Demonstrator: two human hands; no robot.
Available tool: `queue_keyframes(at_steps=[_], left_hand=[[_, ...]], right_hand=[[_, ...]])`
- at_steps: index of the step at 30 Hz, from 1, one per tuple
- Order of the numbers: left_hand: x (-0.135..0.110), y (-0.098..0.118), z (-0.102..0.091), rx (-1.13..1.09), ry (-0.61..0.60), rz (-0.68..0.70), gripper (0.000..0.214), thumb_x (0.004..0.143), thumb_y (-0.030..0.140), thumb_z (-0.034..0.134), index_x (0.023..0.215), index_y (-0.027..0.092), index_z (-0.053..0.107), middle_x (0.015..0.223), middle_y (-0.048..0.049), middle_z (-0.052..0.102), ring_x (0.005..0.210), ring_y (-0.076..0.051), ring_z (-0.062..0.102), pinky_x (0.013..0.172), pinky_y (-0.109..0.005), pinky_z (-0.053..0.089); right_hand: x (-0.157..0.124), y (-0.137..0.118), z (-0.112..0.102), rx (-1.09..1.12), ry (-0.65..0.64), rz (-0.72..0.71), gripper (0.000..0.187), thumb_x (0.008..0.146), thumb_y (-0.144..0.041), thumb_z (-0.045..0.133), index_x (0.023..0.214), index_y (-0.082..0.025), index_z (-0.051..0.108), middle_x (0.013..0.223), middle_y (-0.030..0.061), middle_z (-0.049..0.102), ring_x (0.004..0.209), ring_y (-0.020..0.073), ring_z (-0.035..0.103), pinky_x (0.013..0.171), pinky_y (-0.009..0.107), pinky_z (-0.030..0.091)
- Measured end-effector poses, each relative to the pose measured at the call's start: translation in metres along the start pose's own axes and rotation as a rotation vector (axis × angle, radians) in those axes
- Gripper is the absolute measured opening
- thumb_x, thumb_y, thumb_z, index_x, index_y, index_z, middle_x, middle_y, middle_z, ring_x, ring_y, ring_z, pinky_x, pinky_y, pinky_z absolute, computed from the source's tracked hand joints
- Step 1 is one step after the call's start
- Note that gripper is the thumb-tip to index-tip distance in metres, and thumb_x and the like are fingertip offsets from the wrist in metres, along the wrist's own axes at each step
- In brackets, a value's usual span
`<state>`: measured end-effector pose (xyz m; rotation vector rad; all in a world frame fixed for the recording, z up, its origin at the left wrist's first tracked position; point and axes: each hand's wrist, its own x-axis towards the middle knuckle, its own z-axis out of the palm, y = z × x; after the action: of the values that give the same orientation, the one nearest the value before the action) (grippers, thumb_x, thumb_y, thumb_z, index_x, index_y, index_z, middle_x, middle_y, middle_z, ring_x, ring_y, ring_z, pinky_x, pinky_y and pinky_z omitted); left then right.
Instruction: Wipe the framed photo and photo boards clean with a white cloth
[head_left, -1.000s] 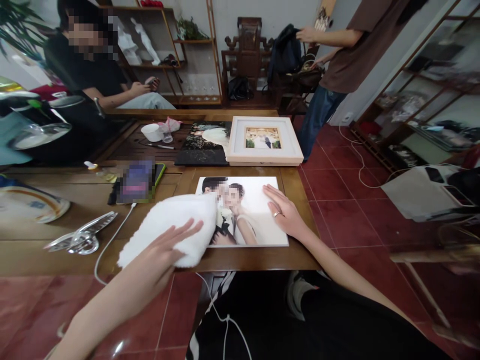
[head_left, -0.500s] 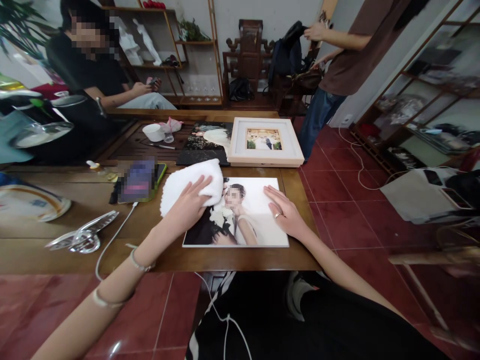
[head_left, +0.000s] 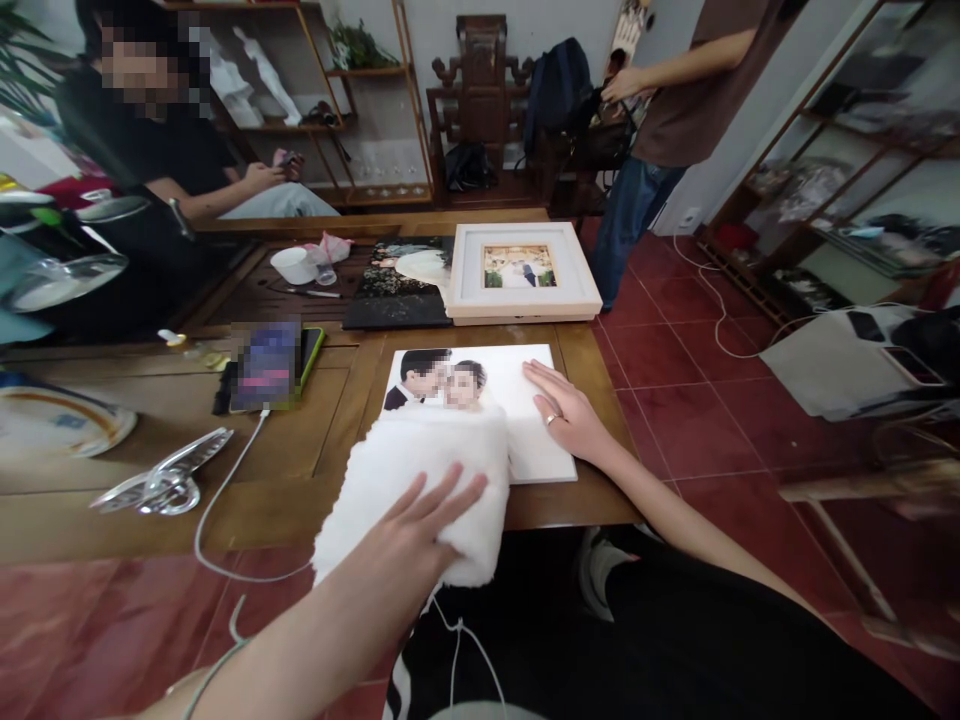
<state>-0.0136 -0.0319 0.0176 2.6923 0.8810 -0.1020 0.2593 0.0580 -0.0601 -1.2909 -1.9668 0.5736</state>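
A photo panel [head_left: 536, 450] of two people against white lies on the front of the wooden table. A fluffy white cloth [head_left: 409, 455] covers its lower left part and hangs past the table's front edge. My left hand [head_left: 431, 525] presses on the cloth and has hold of it, the fingers spread over it and the thumb hidden. On the panel's right side rests my right hand [head_left: 568, 412], fingers stretched out flat and a ring on one of them.
Behind the panel are a framed photo [head_left: 525, 305] and a dark photo panel [head_left: 390, 310]. To the left lie a charging phone [head_left: 266, 368], a silver clamp-like metal object [head_left: 161, 475] and a small dropper bottle [head_left: 191, 350]. One person sits across the table; another stands beyond it.
My left hand has drawn the cloth down and toward me, from the panel's upper left to its lower edge. The panel's upper left shows now. My right hand stays on the panel.
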Motion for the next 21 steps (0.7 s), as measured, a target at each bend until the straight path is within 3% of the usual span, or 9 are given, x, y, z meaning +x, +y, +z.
queue_keyframes(at_steps=[4, 12, 16, 21], left_hand=[[0.006, -0.004, -0.01, -0.04, 0.0, -0.044, 0.034, 0.079, -0.001, 0.053, 0.095, 0.022, 0.073, 0.156, -0.0024, 0.028, 0.144, -0.029, 0.025, 0.117, -0.049, 0.029], [0.07, -0.066, -0.029, 0.082, 0.047, -0.128, 0.028, 0.09, 0.012, 0.05, 0.114, 0.015, 0.064, 0.157, -0.0118, 0.027, 0.145, -0.032, 0.021, 0.112, -0.054, 0.031], [0.101, -0.092, -0.028, 0.174, 0.146, -0.173, 0.032, 0.097, 0.025, 0.043, 0.119, 0.011, 0.062, 0.156, -0.0172, 0.027, 0.145, -0.036, 0.019, 0.111, -0.06, 0.027], [0.108, -0.091, -0.015, 0.308, 0.201, -0.107, 0.027, 0.093, 0.022, 0.051, 0.112, 0.012, 0.068, 0.157, -0.015, 0.025, 0.145, -0.04, 0.017, 0.113, -0.063, 0.02]], right_hand=[[0.0, 0.0, 0.0, -0.002, -0.003, -0.002, 0.046, 0.093, -0.024, 0.041, 0.138, -0.022, 0.051, 0.144, 0.0084, 0.051, 0.139, 0.0218, 0.04, 0.117, 0.049, 0.031], [0.0, 0.004, 0.001, 0.021, 0.001, -0.01, 0.047, 0.094, -0.025, 0.042, 0.14, -0.026, 0.049, 0.144, 0.0069, 0.051, 0.139, 0.0238, 0.04, 0.115, 0.053, 0.031], [-0.001, 0.004, 0.0, 0.038, 0.007, -0.023, 0.047, 0.093, -0.025, 0.042, 0.14, -0.027, 0.049, 0.144, 0.0055, 0.051, 0.139, 0.0235, 0.04, 0.116, 0.053, 0.031], [-0.001, 0.002, 0.0, 0.026, 0.004, -0.014, 0.047, 0.093, -0.024, 0.042, 0.139, -0.023, 0.05, 0.144, 0.0076, 0.051, 0.139, 0.0232, 0.04, 0.117, 0.05, 0.031]])
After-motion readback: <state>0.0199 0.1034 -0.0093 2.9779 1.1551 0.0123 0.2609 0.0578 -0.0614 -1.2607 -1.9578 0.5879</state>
